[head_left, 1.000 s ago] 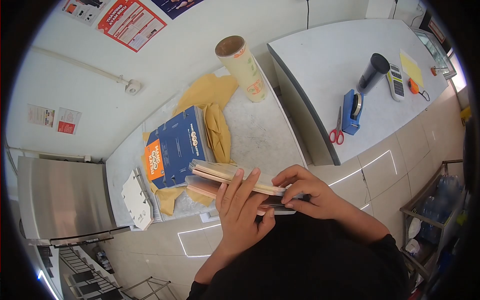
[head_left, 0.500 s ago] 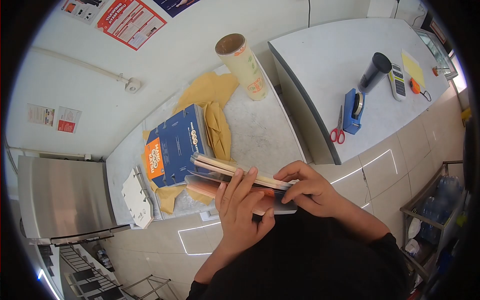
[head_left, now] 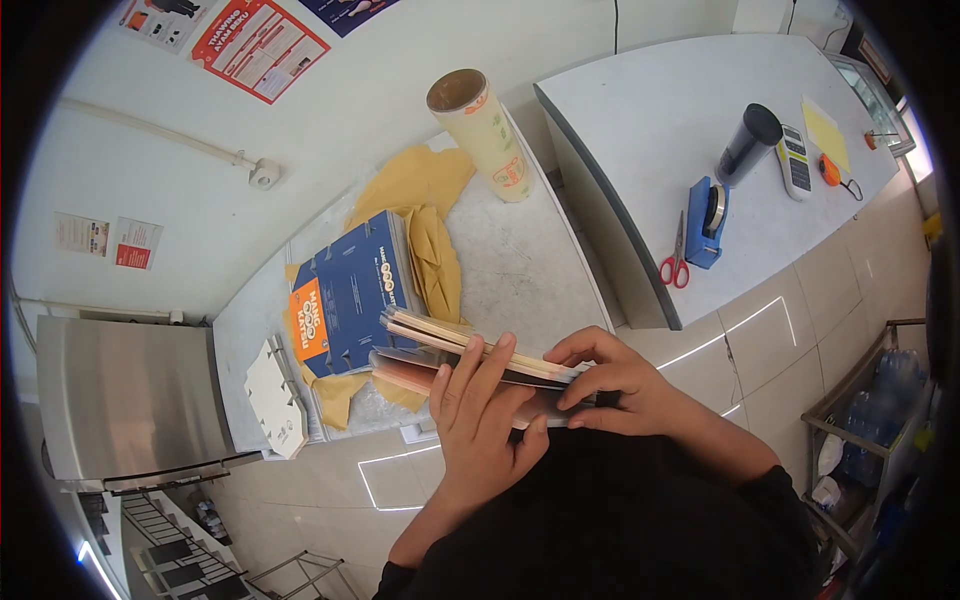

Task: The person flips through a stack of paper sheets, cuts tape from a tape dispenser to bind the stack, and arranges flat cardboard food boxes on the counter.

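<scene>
Sheets (head_left: 535, 368), thin and flat, are in the person's two hands, in front of the near edge of the left counter (head_left: 525, 240). They make a stack that is split apart, with cream and pink edges (some look shiny, like plastic).

On the far left is a big metal box (head_left: 130, 390). Next, some white card (head_left: 273, 400) lies near the left end of that counter. Then come flat blue boxes (head_left: 350, 285) with an orange patch, lying on crumpled brown paper (head_left: 435, 265). The left hand (head_left: 480, 420) is partly closed around the sheets, its fingers over the top side and its thumb below. A fat roll (head_left: 492, 145) stands behind. The right hand (head_left: 628, 395) is half closed, with bent fingers at the right end of the sheets, holding it.

On the right counter (head_left: 630, 130) are red scissors (head_left: 675, 260), a blue tape holder (head_left: 706, 235), a dark cup (head_left: 748, 148), a small machine with buttons (head_left: 796, 165) and yellow paper (head_left: 825, 135).
</scene>
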A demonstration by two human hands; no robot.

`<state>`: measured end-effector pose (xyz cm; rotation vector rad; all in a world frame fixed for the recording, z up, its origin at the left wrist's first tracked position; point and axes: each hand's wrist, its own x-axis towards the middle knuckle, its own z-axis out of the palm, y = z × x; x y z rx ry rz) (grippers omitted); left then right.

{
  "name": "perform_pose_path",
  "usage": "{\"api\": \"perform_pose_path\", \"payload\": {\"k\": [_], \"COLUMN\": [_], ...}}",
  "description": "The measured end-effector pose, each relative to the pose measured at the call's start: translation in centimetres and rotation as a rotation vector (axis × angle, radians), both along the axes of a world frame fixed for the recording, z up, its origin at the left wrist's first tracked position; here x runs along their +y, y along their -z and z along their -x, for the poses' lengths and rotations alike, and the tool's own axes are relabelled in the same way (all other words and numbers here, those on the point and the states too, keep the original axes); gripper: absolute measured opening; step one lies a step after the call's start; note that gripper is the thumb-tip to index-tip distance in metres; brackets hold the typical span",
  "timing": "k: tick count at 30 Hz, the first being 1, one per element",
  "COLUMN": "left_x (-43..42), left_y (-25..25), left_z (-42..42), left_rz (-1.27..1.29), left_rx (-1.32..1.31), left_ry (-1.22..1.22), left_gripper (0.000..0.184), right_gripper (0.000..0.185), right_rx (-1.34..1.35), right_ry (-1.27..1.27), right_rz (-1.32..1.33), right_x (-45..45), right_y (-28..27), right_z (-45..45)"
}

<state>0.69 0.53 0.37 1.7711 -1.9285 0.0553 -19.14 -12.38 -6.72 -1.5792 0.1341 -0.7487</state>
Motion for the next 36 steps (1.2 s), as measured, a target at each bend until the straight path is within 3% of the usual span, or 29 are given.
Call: {"api": "perform_pose_path", "payload": {"k": [25,36], "left_x": [0.07,0.25], "left_y": [0.03,-0.01], "left_z": [0.14,0.24], "left_rz": [0.011,0.016], "left_rx": [-0.010,-0.007], "left_ry": [-0.015,-0.026], "left_gripper": [0.028,0.033], "right_gripper": [0.017,0.027], "right_rx": [-0.007,-0.035], "right_ry": [-0.014,-0.001], "right_rz": [-0.042,-0.071], "right_x": [0.01,0.19], "right_y": [-0.38,-0.19], "right_z": [-0.05,-0.29]}}
